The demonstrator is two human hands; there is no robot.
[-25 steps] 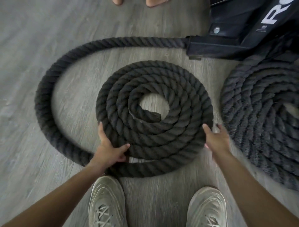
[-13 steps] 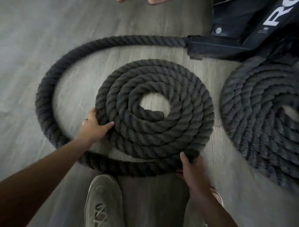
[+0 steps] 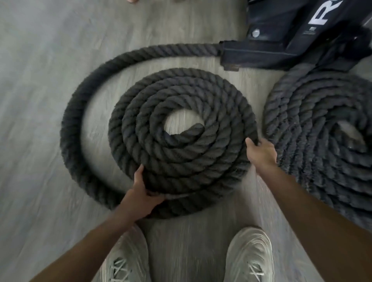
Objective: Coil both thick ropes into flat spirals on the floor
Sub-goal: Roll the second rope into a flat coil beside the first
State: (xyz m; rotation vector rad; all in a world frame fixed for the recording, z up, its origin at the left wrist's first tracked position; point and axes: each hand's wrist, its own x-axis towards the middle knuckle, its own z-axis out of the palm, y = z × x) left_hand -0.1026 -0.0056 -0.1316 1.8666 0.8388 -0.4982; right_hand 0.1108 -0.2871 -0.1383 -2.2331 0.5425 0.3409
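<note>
A thick black rope lies in a flat spiral [image 3: 181, 128] on the grey floor in front of me, its cut end in the open centre. A loose outer loop [image 3: 74, 128] swings wide to the left and runs up to the black base. My left hand [image 3: 143, 193] grips the spiral's near edge at the lower left. My right hand [image 3: 259, 153] holds the spiral's right rim, fingers hooked over the outer turn. A second black rope coil [image 3: 322, 141] lies flat on the right, touching distance from the first.
A black equipment base [image 3: 281, 44] with white lettering stands at the top right, both ropes leading to it. My two light shoes [image 3: 249, 255] stand just below the spiral. Another person's toes [image 3: 132, 1] show at the top edge. Grey wood floor [image 3: 40, 60] stretches left.
My left hand has slid from the spiral's left side down to its near edge. My right hand has gone from the bottom edge up to the right rim. The spiral has turned slightly.
</note>
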